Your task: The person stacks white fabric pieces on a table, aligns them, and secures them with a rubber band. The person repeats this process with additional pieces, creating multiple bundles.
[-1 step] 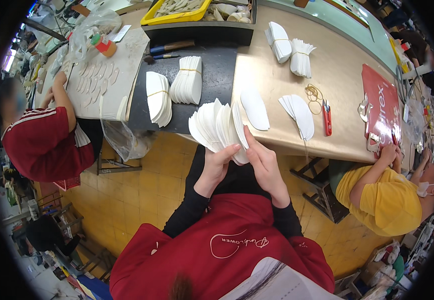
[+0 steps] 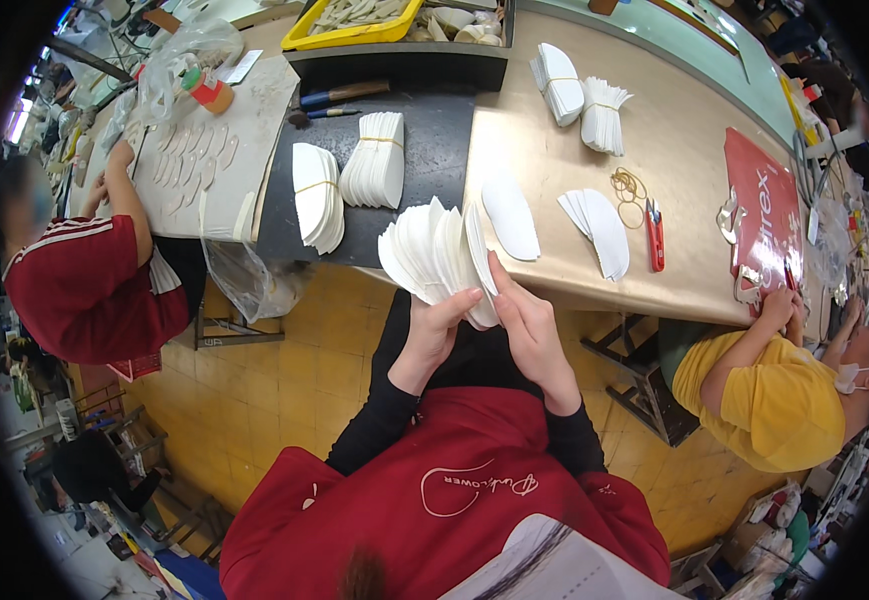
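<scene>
A fanned stack of white insole-shaped pieces (image 2: 432,248) is held up at the table's front edge, between both my hands. My left hand (image 2: 438,326) grips its lower end, thumb across the front. Closed on the stack's right side, my right hand (image 2: 522,322) has its fingertips at the edges of the rightmost pieces. The fingers behind the stack are hidden. Just beyond my right hand, a loose white piece (image 2: 510,216) lies on the table. Farther right is a small fan of similar pieces (image 2: 596,230).
Banded bundles (image 2: 318,200) of white pieces lie on the dark mat (image 2: 424,140); more bundles (image 2: 558,86) are at the back. Rubber bands (image 2: 628,186) and red thread snips (image 2: 655,238) lie to the right. Co-workers sit left (image 2: 94,270) and right (image 2: 764,400). A hammer (image 2: 346,94) lies behind.
</scene>
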Motion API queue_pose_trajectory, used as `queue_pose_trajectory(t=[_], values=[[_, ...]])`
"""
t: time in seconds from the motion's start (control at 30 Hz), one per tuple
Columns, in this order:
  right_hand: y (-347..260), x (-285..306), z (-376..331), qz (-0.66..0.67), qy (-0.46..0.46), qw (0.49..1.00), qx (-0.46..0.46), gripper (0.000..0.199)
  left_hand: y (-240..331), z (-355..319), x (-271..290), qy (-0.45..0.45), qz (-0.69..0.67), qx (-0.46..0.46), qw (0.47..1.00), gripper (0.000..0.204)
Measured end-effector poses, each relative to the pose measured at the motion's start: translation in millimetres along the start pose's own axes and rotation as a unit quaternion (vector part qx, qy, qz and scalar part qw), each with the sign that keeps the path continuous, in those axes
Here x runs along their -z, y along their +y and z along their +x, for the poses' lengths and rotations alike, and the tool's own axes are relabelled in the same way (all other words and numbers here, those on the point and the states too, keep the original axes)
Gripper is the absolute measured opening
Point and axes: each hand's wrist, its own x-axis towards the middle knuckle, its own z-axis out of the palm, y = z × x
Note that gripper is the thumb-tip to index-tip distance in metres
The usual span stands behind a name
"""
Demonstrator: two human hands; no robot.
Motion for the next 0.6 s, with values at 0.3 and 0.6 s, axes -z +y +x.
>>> queue_pose_trajectory(t=[0.3,0.6], values=[[-5.8,-0.6,6.0,-0.094,-0.021,0.995,-0.005,0.055,-1.5,10.5,3.4,-0.025,0.051,-0.052,0.997,0.066],[-4.1,-3.0,11.6,-0.107,0.016,0.994,0.012,0.052,-4.1,11.2,11.6,-0.042,0.052,-0.051,0.996,0.069]])
